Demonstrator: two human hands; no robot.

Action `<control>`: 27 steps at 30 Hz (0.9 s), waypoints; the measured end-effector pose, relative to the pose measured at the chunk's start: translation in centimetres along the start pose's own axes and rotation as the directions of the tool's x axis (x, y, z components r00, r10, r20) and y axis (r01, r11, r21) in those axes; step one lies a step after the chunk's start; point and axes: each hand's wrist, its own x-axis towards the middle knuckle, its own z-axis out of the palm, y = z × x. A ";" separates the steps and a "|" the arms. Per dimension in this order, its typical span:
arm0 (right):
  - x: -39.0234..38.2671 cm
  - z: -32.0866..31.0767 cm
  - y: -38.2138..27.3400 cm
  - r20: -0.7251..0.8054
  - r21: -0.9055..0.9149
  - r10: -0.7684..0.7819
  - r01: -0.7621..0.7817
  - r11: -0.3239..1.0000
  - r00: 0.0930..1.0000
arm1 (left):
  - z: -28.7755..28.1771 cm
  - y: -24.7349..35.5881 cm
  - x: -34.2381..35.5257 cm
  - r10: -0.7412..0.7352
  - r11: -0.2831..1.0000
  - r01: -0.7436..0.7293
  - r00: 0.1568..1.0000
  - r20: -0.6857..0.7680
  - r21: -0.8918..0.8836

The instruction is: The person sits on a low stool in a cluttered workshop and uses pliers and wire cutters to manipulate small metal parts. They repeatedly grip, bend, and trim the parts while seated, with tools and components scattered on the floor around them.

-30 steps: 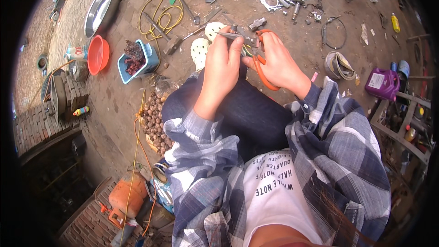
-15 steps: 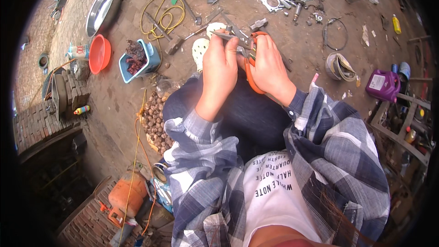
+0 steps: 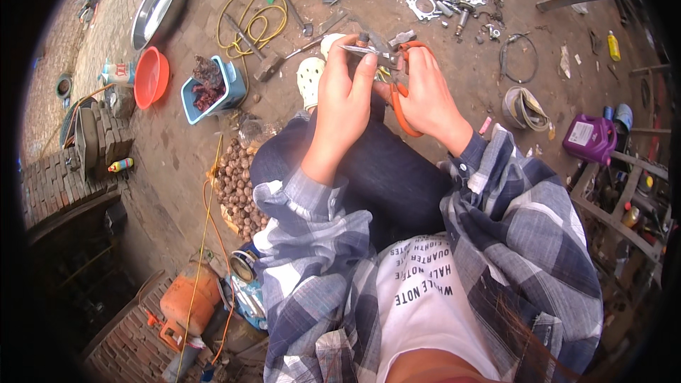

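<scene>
My right hand [image 3: 425,89] is wrapped round the handles of a pair of orange-handled shears [image 3: 406,115]. Their handles are spread apart, and the pointed metal jaws reach left toward my other hand. My left hand [image 3: 342,103] is closed, thumb up, close against the jaws. A small dark piece with a brownish end [image 3: 363,38] shows by its fingertips; I cannot make out what it is or how it is held. Both hands are above my knees, over a pale holed clog [image 3: 310,81] on my foot.
A heap of walnuts [image 3: 237,181] lies left of my legs. Beyond are a blue bucket [image 3: 237,89], a red basin [image 3: 152,78], a steel bowl [image 3: 157,10], a hammer [image 3: 268,67] and yellow cable [image 3: 248,18]. Metal engine parts [image 3: 454,0] and a purple jug [image 3: 590,135] lie rightward.
The shears have turned a little in my right hand, their lower handle now further right. My left fingers have shifted slightly, and the small dark piece shows more clearly above the jaws.
</scene>
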 end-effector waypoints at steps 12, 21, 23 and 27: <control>-0.1 0.0 -0.1 -0.019 -0.026 -0.030 0.030 0.999 0.999 | 0.2 0.8 -0.1 -0.012 0.984 0.010 1.000 0.008 0.179; -0.3 1.6 -0.8 -0.112 0.034 0.008 -0.004 0.999 0.994 | 0.8 1.5 -0.5 -0.032 0.982 0.052 0.994 -0.108 0.183; -0.4 2.1 -1.0 -0.169 0.040 -0.007 0.014 0.999 0.986 | 0.9 0.9 -0.5 -0.037 0.993 0.050 0.993 -0.112 0.110; -0.3 2.3 -1.2 -0.163 0.031 -0.020 0.026 0.999 0.986 | 0.7 1.2 -0.4 -0.119 0.993 0.120 0.987 -0.104 0.001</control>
